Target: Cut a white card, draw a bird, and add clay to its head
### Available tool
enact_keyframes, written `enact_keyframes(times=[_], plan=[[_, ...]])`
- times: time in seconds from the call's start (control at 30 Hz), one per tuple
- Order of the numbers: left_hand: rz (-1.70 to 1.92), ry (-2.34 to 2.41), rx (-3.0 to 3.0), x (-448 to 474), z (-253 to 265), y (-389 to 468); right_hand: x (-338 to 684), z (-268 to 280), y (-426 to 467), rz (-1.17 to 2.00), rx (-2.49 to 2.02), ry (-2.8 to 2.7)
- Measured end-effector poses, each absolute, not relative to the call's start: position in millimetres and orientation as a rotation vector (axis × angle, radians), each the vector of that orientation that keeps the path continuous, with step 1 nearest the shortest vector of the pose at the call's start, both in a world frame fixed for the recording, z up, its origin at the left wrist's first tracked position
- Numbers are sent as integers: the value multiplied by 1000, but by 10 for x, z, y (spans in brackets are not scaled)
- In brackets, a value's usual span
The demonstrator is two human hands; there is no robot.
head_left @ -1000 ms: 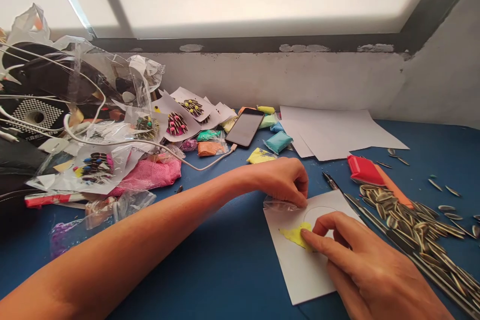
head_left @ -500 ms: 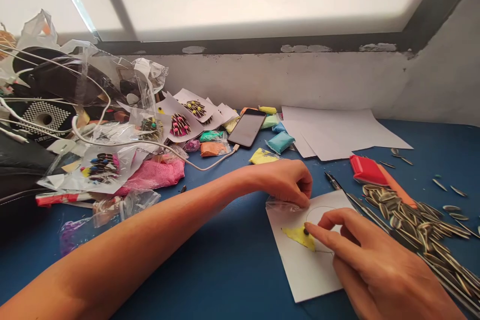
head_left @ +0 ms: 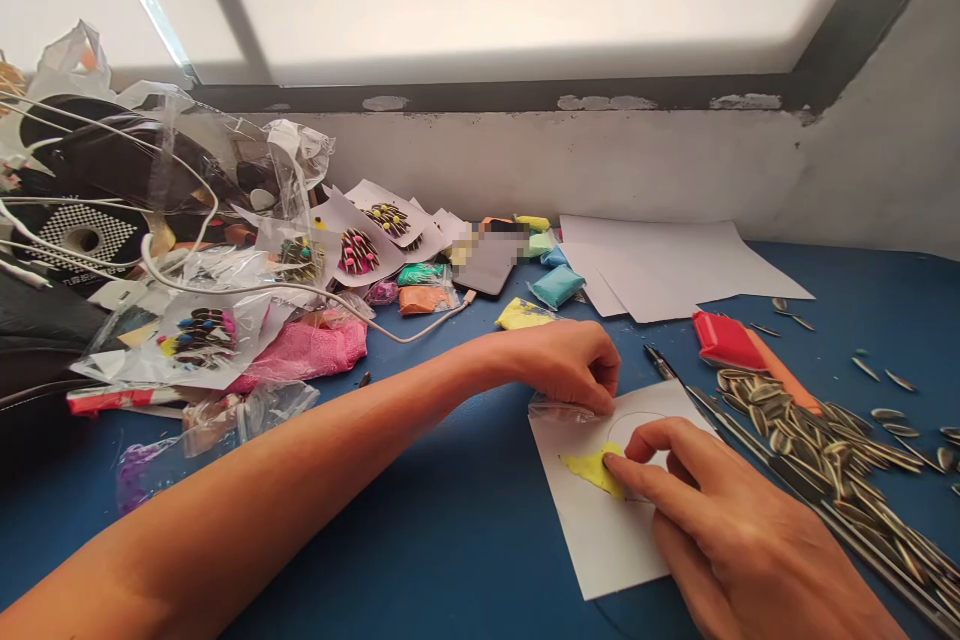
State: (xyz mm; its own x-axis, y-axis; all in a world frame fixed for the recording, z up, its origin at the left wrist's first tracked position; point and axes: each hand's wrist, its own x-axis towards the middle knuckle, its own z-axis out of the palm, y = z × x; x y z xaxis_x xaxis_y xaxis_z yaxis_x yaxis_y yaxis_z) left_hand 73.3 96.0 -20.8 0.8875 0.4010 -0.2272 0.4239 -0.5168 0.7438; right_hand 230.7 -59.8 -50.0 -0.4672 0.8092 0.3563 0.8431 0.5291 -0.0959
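Note:
A white sheet of paper [head_left: 600,545] with a thin drawn outline lies on the blue table. On it is a flat, pointed patch of yellow clay [head_left: 589,469]. My right hand [head_left: 739,530] reaches in from the lower right, its index fingertip pressing on the clay's right end and its other fingers bent beneath. The small dark dot seen there before is hidden by that fingertip. At the paper's top edge rests my left hand [head_left: 577,365], its fingers curled closed; whatever is inside them is hidden. Clear plastic wrap [head_left: 562,412] lies just under it.
Sunflower seeds [head_left: 840,460], a red clay packet [head_left: 726,340] and a pen [head_left: 660,362] lie to the right. Behind are blank sheets [head_left: 675,265], a phone [head_left: 487,265] and several clay packets. Bags, a white cable [head_left: 315,288] and seed-covered clay pieces [head_left: 358,252] crowd the left.
My right index fingertip has moved slightly down and left onto the dark dot, covering it. My left hand stays at the paper's top edge. The view has shifted slightly.

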Motion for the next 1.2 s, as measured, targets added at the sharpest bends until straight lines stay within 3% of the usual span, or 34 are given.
enact_keyframes(times=[0.33, 0.57, 0.7, 0.97, 1.2], plan=[[-8, 618, 2169, 704, -169, 990, 2346, -405, -542, -194, -1349, -2176], [312, 697, 2027, 771, 22, 741, 2298, -167, -554, 621, -1500, -1854], [410, 629, 1964, 843, 46, 556, 2212, -86, -519, 844, -1520, -1566], [359, 549, 1837, 811, 132, 573, 2358, -85, -462, 843, -1574, -1467], [184, 345, 1515, 797, 35, 725, 2464, -44, -454, 531, -1619, -1379]])
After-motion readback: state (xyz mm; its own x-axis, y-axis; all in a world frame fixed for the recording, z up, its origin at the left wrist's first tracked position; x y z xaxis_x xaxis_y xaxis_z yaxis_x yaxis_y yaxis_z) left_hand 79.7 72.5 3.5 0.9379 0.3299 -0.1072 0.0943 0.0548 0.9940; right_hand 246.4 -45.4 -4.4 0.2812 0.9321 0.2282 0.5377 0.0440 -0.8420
